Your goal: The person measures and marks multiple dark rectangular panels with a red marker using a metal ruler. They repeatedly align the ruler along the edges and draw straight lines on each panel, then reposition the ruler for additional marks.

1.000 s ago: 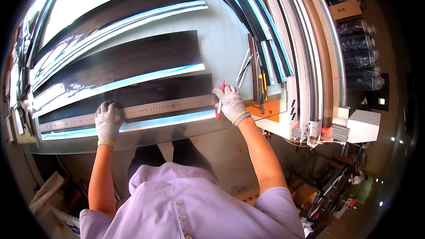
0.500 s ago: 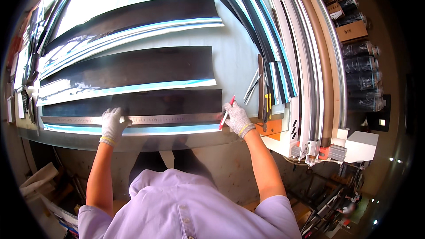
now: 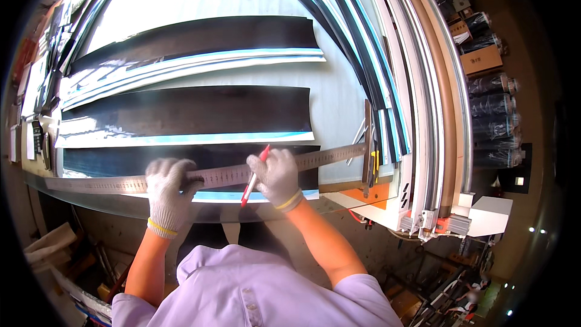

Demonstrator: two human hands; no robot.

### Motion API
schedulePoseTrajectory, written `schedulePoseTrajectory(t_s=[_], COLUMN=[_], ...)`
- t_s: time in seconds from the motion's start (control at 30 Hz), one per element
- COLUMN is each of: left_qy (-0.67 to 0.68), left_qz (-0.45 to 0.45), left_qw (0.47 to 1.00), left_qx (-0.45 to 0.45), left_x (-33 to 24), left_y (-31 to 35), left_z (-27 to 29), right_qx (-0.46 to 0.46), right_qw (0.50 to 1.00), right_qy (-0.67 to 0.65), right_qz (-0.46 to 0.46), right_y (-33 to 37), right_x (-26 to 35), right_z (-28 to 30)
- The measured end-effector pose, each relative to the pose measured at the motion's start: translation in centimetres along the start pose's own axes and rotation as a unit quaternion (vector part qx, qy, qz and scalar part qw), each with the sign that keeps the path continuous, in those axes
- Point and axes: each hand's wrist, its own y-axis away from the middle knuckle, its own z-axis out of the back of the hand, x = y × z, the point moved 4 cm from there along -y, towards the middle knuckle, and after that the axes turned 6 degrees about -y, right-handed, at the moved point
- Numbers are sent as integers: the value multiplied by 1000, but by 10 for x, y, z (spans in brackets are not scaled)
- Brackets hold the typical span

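Note:
A long steel ruler (image 3: 221, 177) lies at a slant across the nearest dark strip of film (image 3: 109, 160), its right end higher up the table than its left. My left hand (image 3: 166, 192), in a pale knitted glove, is closed around the ruler left of centre. In my gloved right hand (image 3: 281, 180) is a red and white pen (image 3: 249, 188), held upright-slanting. That hand also rests against the ruler; whether its fingers grip it, I cannot tell. Under the ruler the strip's blue and white edge (image 3: 290, 195) shows along the table front.
Two more dark strips (image 3: 242, 109) with pale edges lie farther back. At the right are narrow dark and blue strips (image 3: 387, 127), a brown bar (image 3: 367, 163) and a yellow cutter (image 3: 376, 163). A long rail machine (image 3: 433, 115) stands beyond them.
The ruler has turned from lying along the strip to a slant, and has shifted right. My right hand with the pen has moved left, closer to my left hand.

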Motion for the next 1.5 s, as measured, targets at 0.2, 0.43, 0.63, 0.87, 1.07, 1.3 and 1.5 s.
schedulePoseTrajectory(t_s=[0.2,0.43,0.63,0.87,1.07,1.3,1.5], left_qy=[-45,-208,-166,-224,-193,-82,-166], left_qz=[-126,-111,-112,-111,-106,-83,67], left_qw=[989,967,980,967,971,993,984], left_qx=[65,99,3,-53,-99,7,-21], left_x=[72,166,148,103,143,212,323], left_y=[79,96,57,-3,-28,-51,-167], left_z=[-33,-69,7,127,73,-45,-33], right_qx=[-26,-80,-89,-245,-286,-308,-241], right_qw=[999,994,976,780,858,861,897], right_qy=[-13,-15,-107,-440,-281,-216,-80], right_qz=[-27,-69,-168,-371,-320,-343,-363], right_y=[-45,-49,-29,-5,20,34,32], right_x=[-33,-44,-61,-107,-129,-106,-67], right_z=[6,9,28,118,168,132,93])
